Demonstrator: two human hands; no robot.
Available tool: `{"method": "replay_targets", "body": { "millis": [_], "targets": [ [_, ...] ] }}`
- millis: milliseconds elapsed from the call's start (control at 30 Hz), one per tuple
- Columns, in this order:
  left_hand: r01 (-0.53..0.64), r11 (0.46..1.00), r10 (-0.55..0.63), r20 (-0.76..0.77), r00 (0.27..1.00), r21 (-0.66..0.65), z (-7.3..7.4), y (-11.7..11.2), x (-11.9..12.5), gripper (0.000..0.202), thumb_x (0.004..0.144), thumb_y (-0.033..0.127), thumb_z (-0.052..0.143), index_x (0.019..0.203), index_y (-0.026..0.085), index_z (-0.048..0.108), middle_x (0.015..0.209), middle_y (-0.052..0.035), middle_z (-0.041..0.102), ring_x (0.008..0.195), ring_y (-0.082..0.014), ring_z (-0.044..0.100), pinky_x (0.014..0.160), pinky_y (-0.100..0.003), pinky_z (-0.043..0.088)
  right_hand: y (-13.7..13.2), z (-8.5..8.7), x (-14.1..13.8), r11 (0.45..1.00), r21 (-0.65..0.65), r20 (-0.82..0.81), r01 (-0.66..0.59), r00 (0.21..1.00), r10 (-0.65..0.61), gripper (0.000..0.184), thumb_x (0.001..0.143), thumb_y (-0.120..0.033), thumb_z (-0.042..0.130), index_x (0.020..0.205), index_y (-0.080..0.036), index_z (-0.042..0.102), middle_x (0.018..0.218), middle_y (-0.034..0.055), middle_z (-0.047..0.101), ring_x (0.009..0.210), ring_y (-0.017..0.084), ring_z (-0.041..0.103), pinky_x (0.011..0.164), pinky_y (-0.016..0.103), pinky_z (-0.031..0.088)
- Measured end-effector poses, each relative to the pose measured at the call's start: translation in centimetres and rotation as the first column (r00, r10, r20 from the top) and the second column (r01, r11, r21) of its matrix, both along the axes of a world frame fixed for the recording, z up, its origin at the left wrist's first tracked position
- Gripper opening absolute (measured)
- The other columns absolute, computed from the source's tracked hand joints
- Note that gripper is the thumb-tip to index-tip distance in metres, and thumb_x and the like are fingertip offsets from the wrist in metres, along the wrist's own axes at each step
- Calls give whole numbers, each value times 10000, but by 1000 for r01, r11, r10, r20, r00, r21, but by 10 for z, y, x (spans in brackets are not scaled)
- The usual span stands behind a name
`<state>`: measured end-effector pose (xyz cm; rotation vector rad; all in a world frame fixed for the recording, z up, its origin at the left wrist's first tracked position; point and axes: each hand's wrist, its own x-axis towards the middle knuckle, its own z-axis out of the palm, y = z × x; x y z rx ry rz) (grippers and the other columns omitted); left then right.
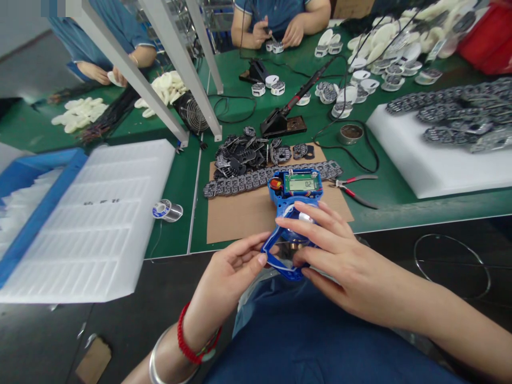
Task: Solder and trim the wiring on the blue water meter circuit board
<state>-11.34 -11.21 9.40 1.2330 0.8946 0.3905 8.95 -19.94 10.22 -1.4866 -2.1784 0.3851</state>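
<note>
A blue plastic device housing [276, 199] is held over the table's front edge. At its far end a small LCD [302, 184], reading what looks like 0.2, sits on a green circuit board, with a red-and-yellow part beside it. My left hand [236, 266] pinches the left edge of the blue loop-shaped near part between thumb and fingers. From the right, my right hand [336, 250] curls over the middle of the housing, fingers on its upper face. That hand partly hides a silvery round part and a brass-coloured piece.
Beyond the device lie linked circuit boards [240, 183] and loose black parts on cardboard [228, 226]. Around them are red-handled pliers [356, 193], a solder spool [168, 211], a soldering iron [298, 96] and a round tin [351, 133]. White foam trays [96, 213] flank both sides. Two co-workers sit opposite.
</note>
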Motion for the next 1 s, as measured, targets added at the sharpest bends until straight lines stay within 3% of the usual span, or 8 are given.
{"method": "replay_targets", "body": {
  "millis": [400,667,1000],
  "targets": [
    [-15,999,16,-28,999,30,7,-3,1,291,791,239,681,1081,213,678,1074,-48,717,940,-166,674,854,-256,539,0,-5,-12,997,78,52,16,998,-20,160,900,-203,560,799,-195,683,1410,12,481,1402,262,232,1174,522,96],
    [-36,999,36,-29,999,-7,7,-5,2,298,764,230,699,1057,179,681,1031,-69,728,911,-185,688,849,-292,549,-1,-12,-18,987,155,194,-37,981,6,196,885,-76,512,922,-171,680,1395,74,494,1389,286,276,1173,554,72],
    [-26,999,27,-18,999,32,6,-2,1,302,787,249,678,1084,195,684,1055,-76,720,832,-177,686,794,-293,557,0,-1,-19,982,188,39,17,999,-25,173,897,-148,531,808,-190,673,1302,26,584,1338,252,371,1173,516,169]
  ]
}}
